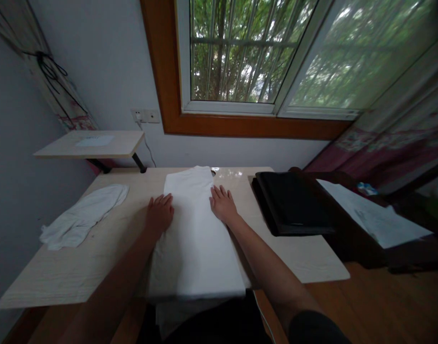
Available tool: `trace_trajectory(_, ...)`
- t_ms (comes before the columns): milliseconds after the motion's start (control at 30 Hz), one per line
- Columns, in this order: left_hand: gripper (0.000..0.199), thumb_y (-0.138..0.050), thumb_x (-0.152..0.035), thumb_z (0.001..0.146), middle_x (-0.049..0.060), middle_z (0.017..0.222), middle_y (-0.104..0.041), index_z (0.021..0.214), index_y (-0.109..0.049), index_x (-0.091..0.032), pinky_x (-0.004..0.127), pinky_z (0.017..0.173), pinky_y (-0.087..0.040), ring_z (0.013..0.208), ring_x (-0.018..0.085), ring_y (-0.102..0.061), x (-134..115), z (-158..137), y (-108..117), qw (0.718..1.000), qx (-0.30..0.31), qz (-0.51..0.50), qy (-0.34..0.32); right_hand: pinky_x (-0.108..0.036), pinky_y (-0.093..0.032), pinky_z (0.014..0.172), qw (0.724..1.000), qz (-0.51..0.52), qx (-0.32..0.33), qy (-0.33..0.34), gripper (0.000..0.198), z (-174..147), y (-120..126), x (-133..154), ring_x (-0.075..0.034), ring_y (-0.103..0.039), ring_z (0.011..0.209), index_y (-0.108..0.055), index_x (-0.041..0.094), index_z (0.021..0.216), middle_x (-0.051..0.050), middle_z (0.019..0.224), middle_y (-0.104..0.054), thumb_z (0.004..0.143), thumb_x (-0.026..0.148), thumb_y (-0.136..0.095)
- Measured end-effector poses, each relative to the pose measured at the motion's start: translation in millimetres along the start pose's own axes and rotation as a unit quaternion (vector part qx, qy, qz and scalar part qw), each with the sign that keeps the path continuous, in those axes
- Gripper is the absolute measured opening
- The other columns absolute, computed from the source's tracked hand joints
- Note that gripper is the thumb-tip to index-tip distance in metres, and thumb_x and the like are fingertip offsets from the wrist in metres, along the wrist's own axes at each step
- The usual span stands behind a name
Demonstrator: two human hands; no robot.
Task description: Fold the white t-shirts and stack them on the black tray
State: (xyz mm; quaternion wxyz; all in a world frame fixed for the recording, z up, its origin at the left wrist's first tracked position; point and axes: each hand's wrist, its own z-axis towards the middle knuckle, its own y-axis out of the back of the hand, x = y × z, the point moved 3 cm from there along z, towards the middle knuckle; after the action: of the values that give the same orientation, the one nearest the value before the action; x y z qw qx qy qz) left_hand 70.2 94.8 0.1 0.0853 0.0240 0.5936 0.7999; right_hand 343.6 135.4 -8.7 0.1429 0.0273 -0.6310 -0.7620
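Note:
A white cloth (195,239), perhaps a garment, lies folded into a long strip down the middle of the desk, its near end hanging over the front edge. My left hand (159,211) rests on its left edge, fingers stretched out and pointing away from me. On the opposite edge lies my right hand (222,203), flat, with the fingers apart and the fingertips on the cloth. Neither hand grips anything. The exact kind of garment cannot be made out.
Another white cloth (84,217) lies crumpled at the left of the pale desk (301,258). A black folder-like item (293,203) sits at the right. A raised shelf (91,145) stands at the back left. White paper (372,215) lies on dark furniture beyond the desk.

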Motion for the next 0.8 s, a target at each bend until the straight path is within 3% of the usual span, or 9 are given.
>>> trace_trajectory(333, 0.046, -0.04, -0.025, 0.098, 0.005, 0.15, -0.056, 0.139, -0.061, -0.025, 0.061, 0.123, -0.02, 0.137, 0.028, -0.051, -15.7, 43.3, -17.7, 0.998, -0.038, -0.03, -0.04, -0.056, -0.017, 0.123, 0.997, -0.014, 0.016, -0.072, 0.058, 15.2, 4.8, -37.4, -0.031, -0.02, 0.155, -0.036, 0.014, 0.158, -0.01, 0.166, -0.03, 0.106, 0.039, -0.027)
trace_trajectory(533, 0.048, -0.037, -0.027, 0.098, 0.004, 0.151, -0.055, 0.14, -0.06, -0.027, 0.06, 0.124, -0.015, 0.14, 0.026, -0.049, -17.4, 61.7, -25.0, 0.998, -0.011, -0.044, -0.049, -0.055, -0.02, 0.122, 0.994, -0.019, 0.013, -0.103, 0.058, 13.9, 8.4, -53.4, -0.033, -0.024, 0.153, -0.04, 0.012, 0.156, -0.01, 0.166, -0.03, 0.105, 0.038, -0.028)
trace_trajectory(667, 0.052, -0.033, -0.029, 0.099, 0.001, 0.158, -0.046, 0.149, -0.05, -0.033, 0.064, 0.124, -0.009, 0.146, 0.024, -0.042, -16.7, 62.8, -26.8, 0.998, 0.023, -0.044, -0.028, -0.052, -0.02, 0.123, 0.994, -0.022, -0.014, -0.11, 0.057, 12.9, 20.3, -43.6, -0.032, -0.026, 0.153, -0.04, 0.007, 0.155, -0.016, 0.165, -0.032, 0.101, 0.022, -0.032)
trace_trajectory(800, 0.055, -0.028, -0.034, 0.102, 0.001, 0.164, -0.034, 0.156, -0.038, -0.032, 0.066, 0.124, -0.008, 0.153, 0.024, -0.03, -18.7, 57.6, -25.5, 0.997, 0.066, -0.034, -0.014, -0.044, -0.021, 0.125, 0.999, 0.008, -0.042, -0.021, 0.058, 14.0, 23.4, -2.2, -0.027, -0.027, 0.153, -0.037, 0.004, 0.156, -0.017, 0.165, -0.031, 0.1, 0.02, -0.032)
